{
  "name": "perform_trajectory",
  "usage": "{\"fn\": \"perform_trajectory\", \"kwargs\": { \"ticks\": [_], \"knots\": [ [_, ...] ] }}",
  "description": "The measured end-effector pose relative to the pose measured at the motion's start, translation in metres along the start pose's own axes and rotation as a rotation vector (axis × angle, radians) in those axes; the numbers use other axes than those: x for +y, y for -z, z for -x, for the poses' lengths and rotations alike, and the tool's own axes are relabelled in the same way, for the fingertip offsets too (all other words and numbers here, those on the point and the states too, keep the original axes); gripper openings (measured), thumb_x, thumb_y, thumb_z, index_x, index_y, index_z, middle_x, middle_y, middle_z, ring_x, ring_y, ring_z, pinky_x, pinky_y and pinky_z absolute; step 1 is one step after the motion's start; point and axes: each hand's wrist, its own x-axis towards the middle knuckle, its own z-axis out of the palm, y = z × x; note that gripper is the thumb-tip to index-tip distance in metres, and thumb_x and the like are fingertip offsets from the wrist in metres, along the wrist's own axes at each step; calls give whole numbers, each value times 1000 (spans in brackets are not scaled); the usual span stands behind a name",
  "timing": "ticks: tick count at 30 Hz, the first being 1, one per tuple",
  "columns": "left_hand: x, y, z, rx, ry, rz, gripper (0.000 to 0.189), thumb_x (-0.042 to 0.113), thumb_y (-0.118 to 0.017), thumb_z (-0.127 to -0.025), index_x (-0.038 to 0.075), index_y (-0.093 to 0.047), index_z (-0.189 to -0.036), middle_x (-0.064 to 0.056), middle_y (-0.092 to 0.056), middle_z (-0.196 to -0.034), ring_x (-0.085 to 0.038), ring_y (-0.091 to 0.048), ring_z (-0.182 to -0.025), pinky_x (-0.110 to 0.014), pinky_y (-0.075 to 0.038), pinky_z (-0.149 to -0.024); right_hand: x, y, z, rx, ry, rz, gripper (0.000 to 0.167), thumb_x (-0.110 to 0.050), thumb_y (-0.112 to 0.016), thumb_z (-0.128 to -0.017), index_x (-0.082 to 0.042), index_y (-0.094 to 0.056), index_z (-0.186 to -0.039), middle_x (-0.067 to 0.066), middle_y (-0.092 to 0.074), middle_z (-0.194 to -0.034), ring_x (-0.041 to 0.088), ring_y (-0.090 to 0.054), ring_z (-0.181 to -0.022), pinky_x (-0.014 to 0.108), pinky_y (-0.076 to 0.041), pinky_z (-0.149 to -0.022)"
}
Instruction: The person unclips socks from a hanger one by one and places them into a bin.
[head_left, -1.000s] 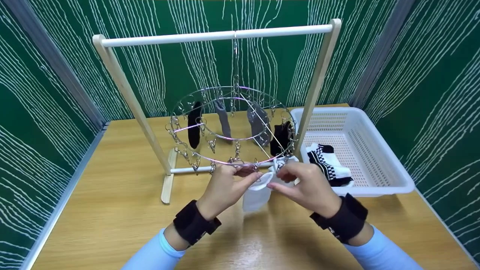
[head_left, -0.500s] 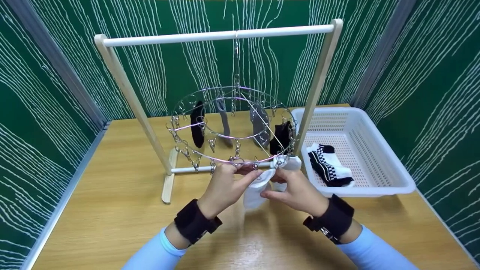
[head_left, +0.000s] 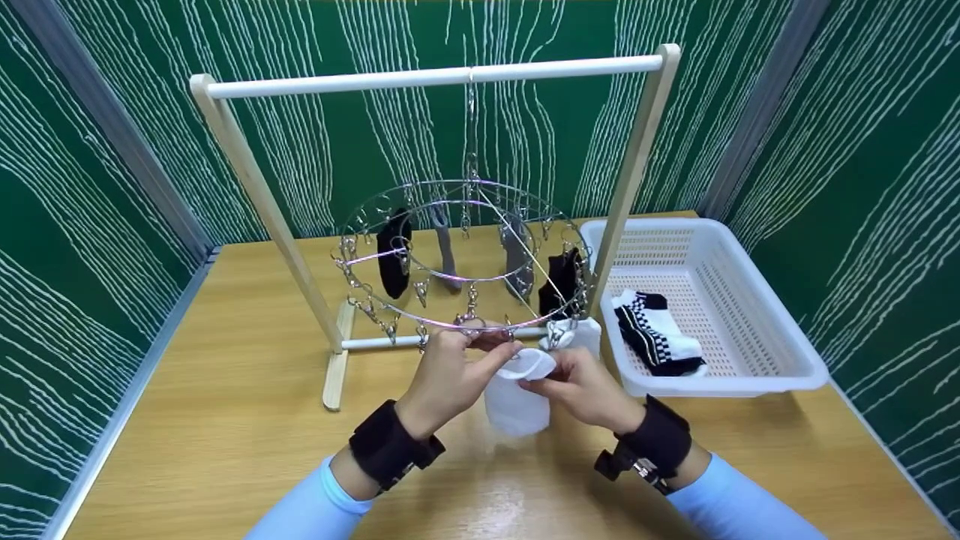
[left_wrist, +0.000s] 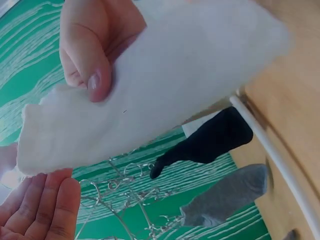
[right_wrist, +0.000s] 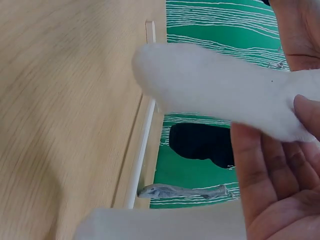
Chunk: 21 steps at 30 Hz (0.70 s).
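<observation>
A white sock hangs toe down below the front rim of a round metal clip hanger. My left hand pinches its cuff on the left, right under the hanger's clips. With thumb and fingers my right hand holds the cuff's right side, and the cuff's mouth gapes between the hands. In the right wrist view, the right thumb lies over the sock near its cuff. Another white sock hangs from a clip just behind the right hand.
A wooden rack carries the hanger. Black socks and grey socks hang around the ring. On the right, a white plastic basket contains black-and-white checked socks.
My right hand has moved left and slightly down, from in front of the other white sock to the cuff's right side. The cuff is spread wider. My left hand stays in place.
</observation>
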Motion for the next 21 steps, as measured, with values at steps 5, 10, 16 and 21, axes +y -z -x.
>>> {"fn": "perform_trajectory", "kwargs": {
  "ticks": [5,10,16,21],
  "knots": [
    [1,0,2,18,14,-8,13,9,-79,-99,-2,-82,-104,-13,-83,-97,-25,-79,-88,-35,-65,-85,-2,-2,0,30,17,13,5,11,-73,-93,12,-77,-96,30,-77,-92,-2,-68,-80,19,-60,-73],
    [0,0,3,38,-16,-4,13,8,-81,-98,-4,-82,-103,-14,-83,-95,-27,-80,-88,-37,-66,-87,-3,-3,1,33,35,36,6,10,-75,-92,12,-77,-97,29,-78,-92,-1,-70,-79,19,-62,-73],
    [-4,0,6,76,-102,-6,8,4,-82,-95,-4,-82,-95,-14,-83,-90,-28,-81,-85,-36,-66,-83,-5,-1,2,5,25,37,9,7,-76,-93,13,-77,-99,29,-79,-91,-2,-68,-73,18,-60,-67],
    [-6,0,5,92,-149,-29,7,4,-83,-94,-2,-82,-90,-12,-82,-86,-26,-81,-81,-34,-66,-77,-8,5,5,-41,-20,42,12,5,-76,-94,14,-77,-102,28,-79,-90,-1,-69,-74,18,-61,-70]
  ]
}}
